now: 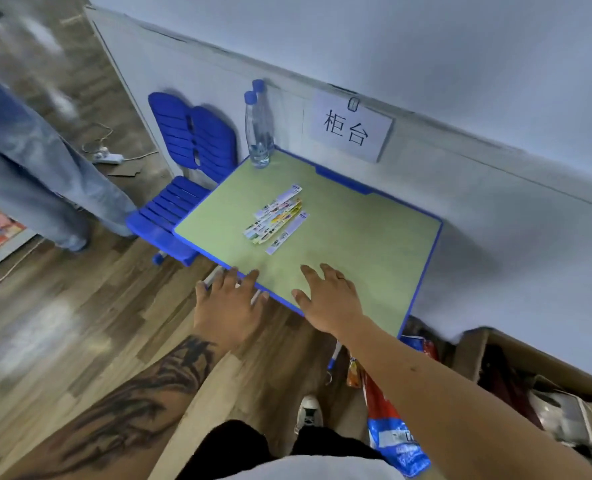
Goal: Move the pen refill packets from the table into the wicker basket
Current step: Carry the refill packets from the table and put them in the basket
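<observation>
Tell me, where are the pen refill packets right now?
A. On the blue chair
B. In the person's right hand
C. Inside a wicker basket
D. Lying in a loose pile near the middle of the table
D: the pen refill packets lie in a loose pile on the green table, beyond both empty hands, the left hand and the right hand.

Even, bright indoor light; wide-angle view with soft edges.
Wooden floor at left shows pale glare patches and motion blur; the wall bows from lens distortion; soft shadow falls right of the table.
</observation>
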The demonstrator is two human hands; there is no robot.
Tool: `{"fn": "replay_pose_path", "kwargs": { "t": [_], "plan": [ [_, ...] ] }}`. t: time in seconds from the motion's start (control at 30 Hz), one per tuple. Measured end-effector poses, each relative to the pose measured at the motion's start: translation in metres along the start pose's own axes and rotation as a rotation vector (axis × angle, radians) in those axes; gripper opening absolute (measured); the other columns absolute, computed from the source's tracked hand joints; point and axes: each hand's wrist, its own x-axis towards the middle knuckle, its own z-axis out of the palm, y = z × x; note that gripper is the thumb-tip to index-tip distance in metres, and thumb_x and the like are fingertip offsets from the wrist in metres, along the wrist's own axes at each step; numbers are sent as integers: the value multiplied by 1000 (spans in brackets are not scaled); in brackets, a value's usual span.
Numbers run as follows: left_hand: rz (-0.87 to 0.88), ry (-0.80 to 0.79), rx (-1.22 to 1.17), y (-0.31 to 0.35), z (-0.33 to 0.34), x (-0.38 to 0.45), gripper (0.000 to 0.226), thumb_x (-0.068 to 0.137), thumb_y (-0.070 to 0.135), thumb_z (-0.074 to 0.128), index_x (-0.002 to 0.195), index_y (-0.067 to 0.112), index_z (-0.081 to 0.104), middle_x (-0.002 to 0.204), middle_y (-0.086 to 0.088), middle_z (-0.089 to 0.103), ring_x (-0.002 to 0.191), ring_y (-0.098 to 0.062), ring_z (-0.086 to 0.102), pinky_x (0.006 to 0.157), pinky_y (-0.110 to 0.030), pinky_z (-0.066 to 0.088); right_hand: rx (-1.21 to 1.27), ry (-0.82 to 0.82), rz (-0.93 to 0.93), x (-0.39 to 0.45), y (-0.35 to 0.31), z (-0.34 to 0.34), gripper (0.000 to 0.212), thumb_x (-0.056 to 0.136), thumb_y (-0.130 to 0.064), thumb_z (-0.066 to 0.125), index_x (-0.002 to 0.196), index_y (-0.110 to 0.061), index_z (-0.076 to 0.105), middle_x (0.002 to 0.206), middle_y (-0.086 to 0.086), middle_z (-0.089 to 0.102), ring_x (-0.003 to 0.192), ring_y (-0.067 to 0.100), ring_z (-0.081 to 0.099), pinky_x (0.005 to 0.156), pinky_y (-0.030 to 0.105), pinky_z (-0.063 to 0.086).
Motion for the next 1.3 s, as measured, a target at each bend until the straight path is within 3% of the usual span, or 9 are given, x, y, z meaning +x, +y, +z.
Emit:
{"fn": "replay_pose_path", "kwargs": {
  "t": [0.27,0.43,0.73,0.9,1.0,1.17,1.3],
  "plan": [
    [91,-152,-23,-35,-3,121,64,102,62,33,159,34,26,166,-8,29,154,-32,23,121,-58,19,84,-44,168,92,-24,8,65,104,-58,37,161,-32,23,168,10,22,152,33,26,121,47,25],
    [207,-168,-69,-53,-8,205,51,102,54,42,144,25,47,138,-10,56,125,-33,54,102,-46,38,221,-1,393,138,-46,17,59,103,-53,44,154,-24,38,150,13,45,137,34,45,111,45,38],
    [291,-193,-184,-39,1,330,45,103,47,47,139,19,48,124,-14,59,116,-38,57,91,-46,44,583,189,806,230,-74,17,44,101,-48,56,127,-13,55,125,14,57,117,37,58,95,45,50],
    [288,-217,-184,-25,12,360,40,101,42,53,131,17,47,122,-14,57,112,-37,58,84,-43,43,627,231,994,259,-71,22,37,98,-37,64,119,-10,50,119,13,62,111,37,60,90,49,53],
    [299,-211,-197,-24,15,364,29,98,31,57,122,19,47,114,-8,63,104,-34,61,79,-40,38,751,242,1076,266,-69,25,21,98,-27,61,106,-13,49,106,6,64,98,31,62,78,40,50],
    [180,-361,-333,-24,16,367,19,93,28,60,109,19,61,110,-2,69,100,-30,65,84,-38,50,841,241,1083,265,-66,32,20,95,-27,63,95,-7,65,95,11,71,91,32,68,67,29,40],
    [198,-375,-388,-29,12,367,13,91,26,62,99,17,66,100,-2,68,84,-25,57,72,-31,42,890,320,1044,248,-71,30,12,97,-22,59,101,-11,58,99,5,65,86,25,58,66,31,40]
  ]
}}
